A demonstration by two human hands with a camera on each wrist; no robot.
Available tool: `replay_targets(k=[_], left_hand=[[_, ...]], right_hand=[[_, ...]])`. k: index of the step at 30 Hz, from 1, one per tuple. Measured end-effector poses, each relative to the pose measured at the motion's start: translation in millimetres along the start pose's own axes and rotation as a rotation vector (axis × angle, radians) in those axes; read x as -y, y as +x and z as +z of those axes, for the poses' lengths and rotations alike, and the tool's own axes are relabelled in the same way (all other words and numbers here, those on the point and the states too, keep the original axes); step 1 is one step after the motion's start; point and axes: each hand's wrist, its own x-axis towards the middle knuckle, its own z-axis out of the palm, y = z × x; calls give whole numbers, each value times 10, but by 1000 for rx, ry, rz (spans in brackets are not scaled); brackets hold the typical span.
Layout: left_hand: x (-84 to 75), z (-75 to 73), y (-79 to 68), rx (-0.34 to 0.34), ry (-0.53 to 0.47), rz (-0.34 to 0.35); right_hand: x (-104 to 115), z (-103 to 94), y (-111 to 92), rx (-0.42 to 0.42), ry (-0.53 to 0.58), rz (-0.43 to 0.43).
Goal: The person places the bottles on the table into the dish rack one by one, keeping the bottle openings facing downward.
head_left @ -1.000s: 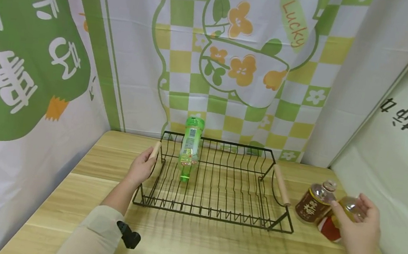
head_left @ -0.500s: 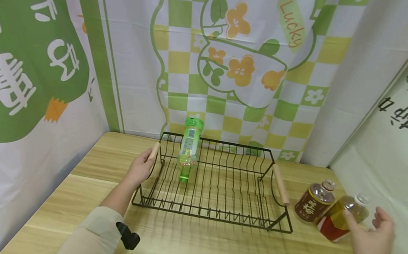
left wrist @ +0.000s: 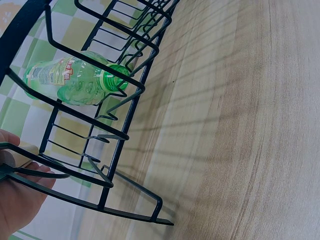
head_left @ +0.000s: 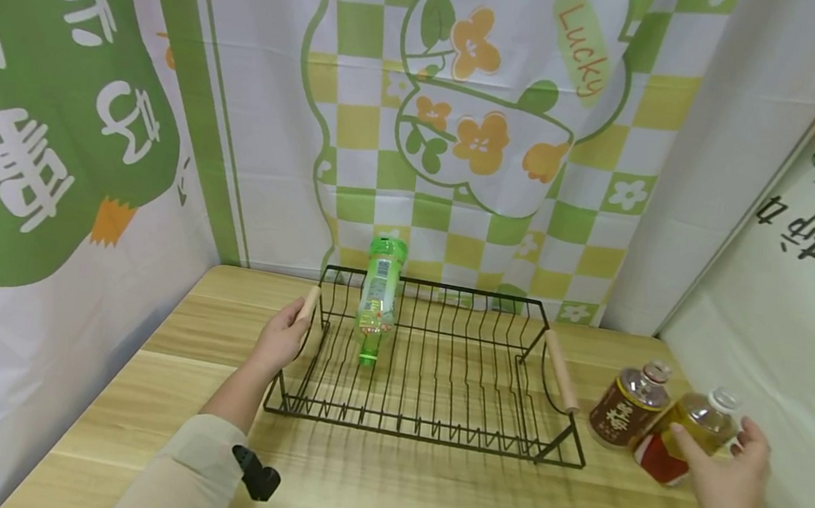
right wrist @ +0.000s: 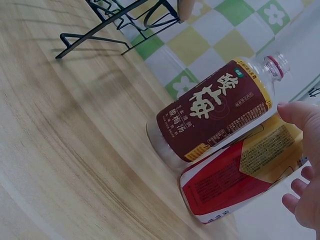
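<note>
My left hand (head_left: 281, 336) grips the left wooden handle (head_left: 310, 302) of a black wire dish rack (head_left: 562, 372). An upside-down green plastic bottle (head_left: 381, 285) leans in the rack, its cap pointing down toward the front. At the right, my right hand (head_left: 732, 480) is spread around an uncapped bottle with a red and yellow label (head_left: 706, 418). Its thumb (right wrist: 295, 114) is right at the bottle's upper side, and the other fingers (right wrist: 292, 200) are loosely bent on the far side. Beside it stands an uncapped bottle with a brown label (head_left: 623, 413).
The rack and bottles stand on a light wooden table (head_left: 379, 502). A green and yellow checked curtain (head_left: 476, 178) hangs behind the rack, with printed white cloth (head_left: 804, 349) at the right side. The brown-label bottle is close to the rack's right handle.
My right hand first drew back to the right, away from the red and yellow bottle, then came back around it. My left hand and the rack have stayed in place.
</note>
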Motion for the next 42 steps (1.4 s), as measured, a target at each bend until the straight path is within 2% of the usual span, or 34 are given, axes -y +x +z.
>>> replay_targets(k=[9, 17, 20, 29, 42], left_hand=[[-17, -5, -34, 21, -23, -10], [-15, -4, -28, 13, -10, -11], [-9, 8, -29, -4, 3, 3], [15, 2, -7, 3, -12, -1], [-11, -7, -11, 5, -13, -4]], right_hand=[[-35, 33, 89, 43, -8, -1], [-81, 64, 125, 53, 2, 13], [-97, 73, 140, 49, 10, 15], [-114, 86, 153, 28, 26, 30], [-24, 36, 78, -9, 70, 68]])
